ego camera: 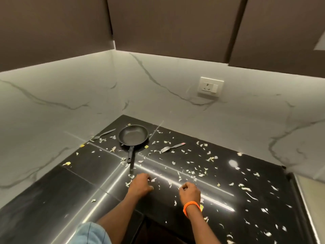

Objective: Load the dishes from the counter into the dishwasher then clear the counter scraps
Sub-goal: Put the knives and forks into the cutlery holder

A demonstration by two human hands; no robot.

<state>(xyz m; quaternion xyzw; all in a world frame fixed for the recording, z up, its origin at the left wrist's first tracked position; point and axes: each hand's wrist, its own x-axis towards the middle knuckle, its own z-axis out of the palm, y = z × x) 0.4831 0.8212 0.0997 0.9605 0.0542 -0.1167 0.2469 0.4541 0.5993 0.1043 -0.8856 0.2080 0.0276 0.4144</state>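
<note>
A black frying pan (pixel 133 136) sits near the corner of the black counter (pixel 84 182), its handle pointing toward me. One fork (pixel 103 133) lies left of the pan by the wall. A second fork (pixel 171 147) lies to the pan's right. Pale vegetable scraps (pixel 198 171) are strewn over the counter. My left hand (pixel 140 184) hovers just short of the pan handle's end, fingers loosely curled, with nothing visible in it. My right hand (pixel 190 193), with an orange wristband, is beside it, also loosely curled and holding nothing I can see.
White marble-look walls close the corner at left and back, with a wall socket (pixel 210 87) at the back right. Dark upper cabinets (pixel 175 27) hang overhead. The counter's right edge (pixel 299 199) drops off. No dishwasher is in view.
</note>
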